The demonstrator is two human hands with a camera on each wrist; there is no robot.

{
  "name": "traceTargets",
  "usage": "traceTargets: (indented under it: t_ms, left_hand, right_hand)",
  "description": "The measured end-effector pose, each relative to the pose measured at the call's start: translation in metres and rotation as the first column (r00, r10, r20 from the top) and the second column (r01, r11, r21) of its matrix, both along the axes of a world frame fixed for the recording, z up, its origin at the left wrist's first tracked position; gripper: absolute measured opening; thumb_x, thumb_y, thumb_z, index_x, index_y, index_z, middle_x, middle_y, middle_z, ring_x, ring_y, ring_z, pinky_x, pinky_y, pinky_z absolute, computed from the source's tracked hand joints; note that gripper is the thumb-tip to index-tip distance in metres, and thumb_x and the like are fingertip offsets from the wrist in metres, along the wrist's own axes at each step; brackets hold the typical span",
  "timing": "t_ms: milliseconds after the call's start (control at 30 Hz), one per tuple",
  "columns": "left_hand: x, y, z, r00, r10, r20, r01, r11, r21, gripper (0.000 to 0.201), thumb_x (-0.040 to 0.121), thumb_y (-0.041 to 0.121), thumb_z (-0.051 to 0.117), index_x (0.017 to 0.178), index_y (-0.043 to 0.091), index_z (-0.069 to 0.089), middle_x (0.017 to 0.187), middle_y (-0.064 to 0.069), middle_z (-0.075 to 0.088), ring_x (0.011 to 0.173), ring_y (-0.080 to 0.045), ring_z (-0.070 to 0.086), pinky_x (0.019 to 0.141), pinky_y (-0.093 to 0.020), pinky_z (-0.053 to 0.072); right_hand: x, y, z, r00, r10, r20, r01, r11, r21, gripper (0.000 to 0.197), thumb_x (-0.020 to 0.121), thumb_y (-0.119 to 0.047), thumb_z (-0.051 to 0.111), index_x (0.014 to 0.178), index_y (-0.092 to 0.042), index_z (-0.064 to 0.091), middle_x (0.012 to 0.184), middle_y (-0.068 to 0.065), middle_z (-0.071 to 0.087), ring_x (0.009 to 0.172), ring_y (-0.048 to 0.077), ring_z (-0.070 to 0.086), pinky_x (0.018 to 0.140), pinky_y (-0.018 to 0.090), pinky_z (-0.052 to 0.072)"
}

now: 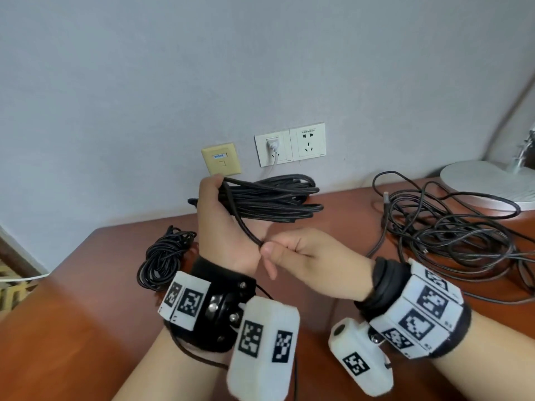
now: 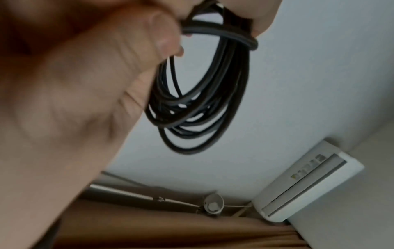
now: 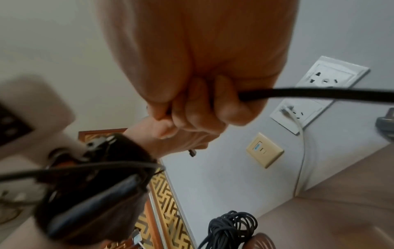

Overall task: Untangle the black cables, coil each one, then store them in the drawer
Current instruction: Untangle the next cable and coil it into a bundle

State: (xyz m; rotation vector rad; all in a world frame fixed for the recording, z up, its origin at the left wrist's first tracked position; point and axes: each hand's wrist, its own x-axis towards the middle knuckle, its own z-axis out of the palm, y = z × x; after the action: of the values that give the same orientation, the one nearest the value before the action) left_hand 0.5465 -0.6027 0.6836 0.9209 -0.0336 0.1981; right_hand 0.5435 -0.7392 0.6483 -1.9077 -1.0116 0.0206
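My left hand [image 1: 223, 224] grips a coil of black cable [image 1: 272, 198] raised above the table, its loops sticking out to the right. The same coil [image 2: 198, 94] hangs from my curled fingers [image 2: 149, 42] in the left wrist view. My right hand [image 1: 301, 256] pinches the free strand [image 1: 246, 227] of that cable just below the left palm; the right wrist view shows the strand [image 3: 319, 95] running out of the closed fingers [image 3: 213, 107]. A finished coil [image 1: 163, 256] lies on the table at the left. A loose tangle of black cables [image 1: 451, 227] spreads at the right.
The brown table [image 1: 72, 328] stands against a grey wall with a beige data socket [image 1: 221, 162] and white power sockets [image 1: 291, 144], one holding a white plug. A round white lamp base [image 1: 486, 180] sits at the far right. No drawer is in view.
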Motion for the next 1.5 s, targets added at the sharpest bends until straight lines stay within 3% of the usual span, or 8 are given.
traceTargets:
  t_ms: [100, 367, 567, 767, 967, 1200, 1367, 1500]
  left_hand:
    - [-0.006, -0.007, -0.002, 0.992, -0.106, 0.061, 0.108, 0.994, -0.017, 0.02, 0.086, 0.03, 0.064, 0.089, 0.019, 0.048, 0.082, -0.005, 0.059, 0.069, -0.011, 0.066, 0.062, -0.028, 0.058]
    - [-0.017, 0.0, 0.013, 0.802, -0.583, 0.129, 0.578, 0.812, 0.076, 0.038, 0.064, 0.035, 0.073, 0.089, 0.012, 0.055, 0.088, -0.006, 0.06, 0.091, -0.029, 0.06, 0.087, -0.044, 0.046]
    - [-0.012, -0.008, 0.003, 0.882, -0.459, 0.105, 0.396, 0.844, 0.363, 0.032, 0.064, 0.019, 0.066, 0.093, 0.013, 0.054, 0.086, -0.01, 0.056, 0.087, -0.031, 0.058, 0.079, -0.05, 0.053]
    - [-0.001, -0.015, -0.006, 0.951, -0.122, 0.284, -0.136, 0.658, 0.74, 0.028, 0.07, 0.017, 0.067, 0.071, 0.006, 0.041, 0.069, -0.016, 0.04, 0.066, -0.019, 0.046, 0.066, -0.034, 0.04]
    - [0.016, -0.016, -0.022, 0.888, 0.325, 0.324, -0.438, 0.813, 0.383, 0.021, 0.071, 0.012, 0.066, 0.077, 0.015, 0.047, 0.072, -0.008, 0.052, 0.067, -0.018, 0.053, 0.065, -0.038, 0.045]
    - [0.018, -0.009, -0.011, 0.868, 0.441, 0.229, -0.455, 0.891, 0.007, 0.03, 0.084, 0.005, 0.06, 0.104, 0.012, 0.04, 0.075, -0.005, 0.05, 0.069, -0.017, 0.054, 0.059, -0.032, 0.047]
    - [0.017, 0.001, -0.009, 0.985, 0.168, 0.038, -0.163, 0.981, -0.107, 0.028, 0.083, 0.026, 0.065, 0.1, 0.015, 0.047, 0.079, -0.004, 0.048, 0.07, -0.018, 0.05, 0.048, -0.026, 0.038]
    - [0.012, -0.002, -0.005, 0.995, -0.1, -0.012, 0.096, 0.974, -0.204, 0.025, 0.089, 0.039, 0.057, 0.098, 0.016, 0.052, 0.091, -0.003, 0.056, 0.086, -0.02, 0.059, 0.075, -0.03, 0.047]
  right_hand:
    - [0.002, -0.01, 0.011, 0.998, 0.064, -0.024, -0.065, 0.998, -0.022, 0.042, 0.103, -0.022, 0.043, 0.065, -0.017, 0.061, 0.055, -0.016, 0.048, 0.055, 0.0, 0.047, 0.061, 0.01, 0.036]
    - [0.021, -0.044, 0.03, 0.984, -0.031, -0.173, 0.015, 0.996, -0.092, 0.039, 0.099, -0.021, 0.053, 0.07, -0.041, 0.069, 0.071, -0.021, 0.066, 0.068, -0.009, 0.057, 0.077, 0.011, 0.042]
    - [0.024, -0.049, 0.031, 0.939, -0.338, -0.063, 0.324, 0.931, -0.169, 0.036, 0.097, -0.03, 0.055, 0.063, -0.02, 0.061, 0.037, -0.014, 0.041, 0.038, 0.004, 0.032, 0.044, 0.017, 0.028]
    - [0.017, -0.052, 0.044, 0.88, -0.474, -0.013, 0.474, 0.88, -0.041, 0.038, 0.098, -0.023, 0.047, 0.065, -0.004, 0.049, 0.048, -0.007, 0.037, 0.041, 0.007, 0.033, 0.042, 0.018, 0.028]
    - [-0.01, -0.026, 0.04, 0.918, -0.37, 0.141, 0.367, 0.929, 0.052, 0.029, 0.099, -0.018, 0.043, 0.074, -0.015, 0.057, 0.056, -0.007, 0.049, 0.055, 0.008, 0.047, 0.055, 0.023, 0.036]
    - [-0.018, -0.012, 0.029, 0.92, -0.305, 0.244, 0.296, 0.952, 0.074, 0.022, 0.098, -0.015, 0.047, 0.086, -0.021, 0.065, 0.058, -0.014, 0.05, 0.058, 0.0, 0.049, 0.057, 0.012, 0.034]
    - [-0.012, -0.005, 0.014, 0.925, -0.254, 0.282, 0.241, 0.967, 0.081, 0.023, 0.1, -0.013, 0.047, 0.099, -0.023, 0.067, 0.065, -0.029, 0.05, 0.065, -0.009, 0.05, 0.062, 0.008, 0.034]
    - [-0.012, 0.001, 0.006, 0.917, -0.32, 0.24, 0.277, 0.941, 0.195, 0.024, 0.099, -0.027, 0.052, 0.082, -0.027, 0.068, 0.065, -0.016, 0.058, 0.065, 0.007, 0.056, 0.065, 0.027, 0.047]
